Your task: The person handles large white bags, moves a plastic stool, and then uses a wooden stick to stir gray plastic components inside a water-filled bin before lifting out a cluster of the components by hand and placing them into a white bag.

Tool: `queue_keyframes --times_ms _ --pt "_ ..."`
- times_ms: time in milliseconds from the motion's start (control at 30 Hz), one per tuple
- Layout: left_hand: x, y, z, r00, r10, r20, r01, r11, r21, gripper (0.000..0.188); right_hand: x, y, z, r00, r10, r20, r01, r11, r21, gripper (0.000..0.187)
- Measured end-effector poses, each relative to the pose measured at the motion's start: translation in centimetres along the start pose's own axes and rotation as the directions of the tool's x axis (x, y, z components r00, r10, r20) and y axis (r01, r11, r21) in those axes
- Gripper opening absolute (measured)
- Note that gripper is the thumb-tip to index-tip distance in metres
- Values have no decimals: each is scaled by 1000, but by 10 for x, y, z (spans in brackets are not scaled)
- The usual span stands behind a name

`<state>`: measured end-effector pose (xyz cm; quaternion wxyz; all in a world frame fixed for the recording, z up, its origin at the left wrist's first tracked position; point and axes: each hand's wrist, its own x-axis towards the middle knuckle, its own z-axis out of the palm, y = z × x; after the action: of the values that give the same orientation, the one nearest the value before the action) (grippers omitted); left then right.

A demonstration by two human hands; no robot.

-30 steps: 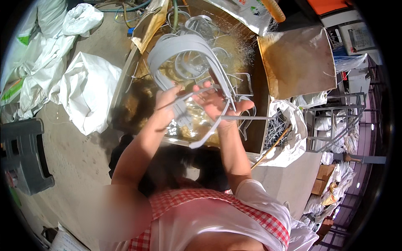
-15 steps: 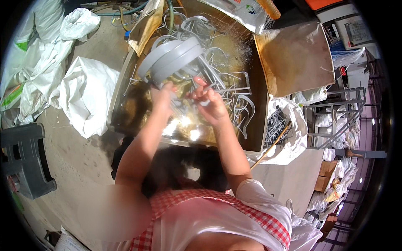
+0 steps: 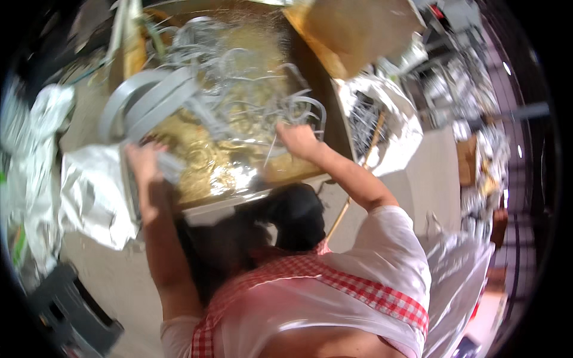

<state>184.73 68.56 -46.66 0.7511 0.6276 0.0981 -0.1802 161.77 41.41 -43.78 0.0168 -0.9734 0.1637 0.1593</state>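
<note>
A grey plastic piece with two broad curved bands (image 3: 164,104) tilts over the left side of a tank (image 3: 325,71) of shiny yellowish liquid. My left hand (image 3: 145,160) is closed at the lower end of this piece, beside the tank's left wall; blur softens its fingers. Farther right, my right hand (image 3: 297,141) is over the near right part of the tank. Its fingers are pinched on a thin pale strip (image 3: 271,149) that hangs down. Tangled grey plastic strips (image 3: 239,101) lie in the liquid beyond both hands.
A white sack (image 3: 400,134) of grey scraps stands right of the tank, with a thin stick (image 3: 339,221) leaning there. At the left are a crumpled white sack (image 3: 92,197) and a dark plastic stool (image 3: 74,313). A stained board (image 3: 358,30) slants at the far right corner.
My hands have moved apart: the left went left with the grey banded piece, the right let go of it and now pinches a thin strip. The whole view has shifted and turned.
</note>
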Motion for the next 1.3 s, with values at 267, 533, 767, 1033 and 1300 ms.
queue_keyframes --times_ms 267,533,767,1033,1300 --pt "1 -12 -6 995 30 98 -43 990 134 35 -96 186 -16 698 477 -534 -691 645 -327 71" --pt "-60 -6 52 939 216 267 -285 924 255 93 -26 -64 -53 884 18 -467 342 657 672 108" --pt "-81 51 5 948 285 144 -310 927 210 66 55 -110 -70 966 149 -209 189 138 972 40" --pt "-71 85 -98 996 72 -50 -79 984 -160 62 84 -217 -76 927 -330 -176 286 320 903 63" --pt "-51 50 -165 979 202 22 -187 938 -291 63 119 -274 -55 923 -339 181 -200 -24 979 31"
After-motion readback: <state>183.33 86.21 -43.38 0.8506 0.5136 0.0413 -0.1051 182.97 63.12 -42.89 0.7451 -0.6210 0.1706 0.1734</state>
